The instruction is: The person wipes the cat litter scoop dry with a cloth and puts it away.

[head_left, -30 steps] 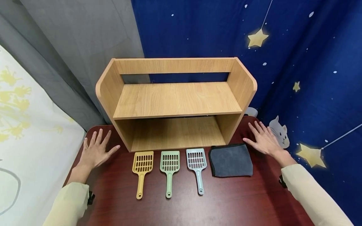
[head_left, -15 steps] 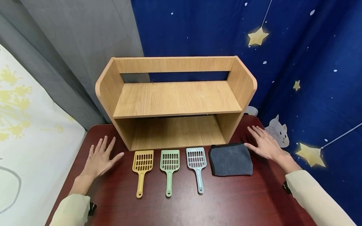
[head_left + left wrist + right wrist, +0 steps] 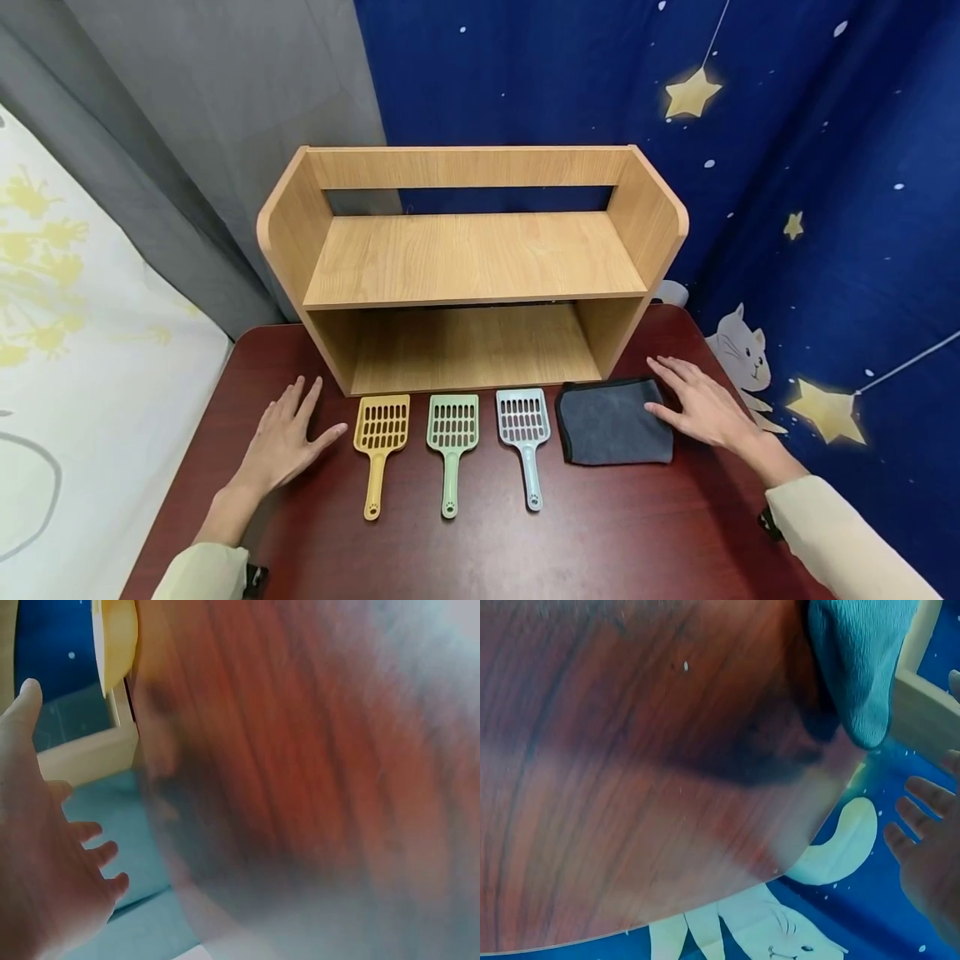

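Observation:
Three slotted litter scoops lie in a row on the dark red table: a yellow scoop [image 3: 381, 425], a green scoop [image 3: 452, 423] and a pale blue scoop [image 3: 523, 418]. Beside them to the right is a dark grey cloth [image 3: 615, 423], folded or pouch-like. My left hand [image 3: 283, 440], fingers spread, is left of the yellow scoop and holds nothing. At the cloth's right edge my right hand [image 3: 705, 404] hovers or rests with fingers extended; whether it touches the cloth I cannot tell. Both wrist views show the hands with nothing in them.
A two-level wooden shelf [image 3: 472, 258] stands behind the scoops at the back of the table [image 3: 465, 558]. Grey and blue star-patterned curtains [image 3: 510, 75] hang behind it. White printed fabric [image 3: 90, 350] lies along the left.
My left hand has moved right and nearer, toward the yellow scoop. My right hand has shifted slightly down, its thumb now over the cloth's edge. Scoops and cloth stay put.

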`<state>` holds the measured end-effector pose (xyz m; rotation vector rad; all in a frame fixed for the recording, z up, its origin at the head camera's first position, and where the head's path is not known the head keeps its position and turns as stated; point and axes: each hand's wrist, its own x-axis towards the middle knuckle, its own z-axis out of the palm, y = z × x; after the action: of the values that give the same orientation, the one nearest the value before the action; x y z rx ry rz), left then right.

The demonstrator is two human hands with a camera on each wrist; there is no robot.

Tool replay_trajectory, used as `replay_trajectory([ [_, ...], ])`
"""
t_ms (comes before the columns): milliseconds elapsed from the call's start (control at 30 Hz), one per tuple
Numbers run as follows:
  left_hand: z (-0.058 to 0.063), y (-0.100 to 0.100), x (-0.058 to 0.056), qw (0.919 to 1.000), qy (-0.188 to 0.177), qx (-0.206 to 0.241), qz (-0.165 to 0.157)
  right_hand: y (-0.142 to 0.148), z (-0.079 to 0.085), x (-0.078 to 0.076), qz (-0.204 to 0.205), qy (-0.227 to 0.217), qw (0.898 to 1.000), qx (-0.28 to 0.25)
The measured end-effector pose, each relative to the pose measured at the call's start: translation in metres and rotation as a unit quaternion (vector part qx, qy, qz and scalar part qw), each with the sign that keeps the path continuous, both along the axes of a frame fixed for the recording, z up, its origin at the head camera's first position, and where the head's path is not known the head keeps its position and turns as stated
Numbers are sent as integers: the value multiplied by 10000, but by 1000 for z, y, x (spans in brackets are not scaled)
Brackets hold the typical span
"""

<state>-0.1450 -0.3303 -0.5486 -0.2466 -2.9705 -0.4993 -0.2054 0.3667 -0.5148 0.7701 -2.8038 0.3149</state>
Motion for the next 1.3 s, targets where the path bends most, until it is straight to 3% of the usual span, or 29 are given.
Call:
replay_trajectory([
  [267,3,24,14,9987,-132,487,40,-20,-5,13,273,-386,9986,-253],
  [500,7,49,28,9964,-229,816,100,-46,-10,11,547,-677,9942,-625],
  [700,2,67,38,9953,-338,879,245,-67,-17,3,833,-563,9921,-752],
  [900,2,82,49,9930,-557,912,507,-80,-26,-13,940,-718,9897,-809],
  [1133,6,94,56,9859,-784,1068,1024,-88,-33,-22,968,-811,9887,-806],
  [1300,5,101,58,9833,-896,1152,1090,-92,-37,-26,1016,-834,9877,-847],
])
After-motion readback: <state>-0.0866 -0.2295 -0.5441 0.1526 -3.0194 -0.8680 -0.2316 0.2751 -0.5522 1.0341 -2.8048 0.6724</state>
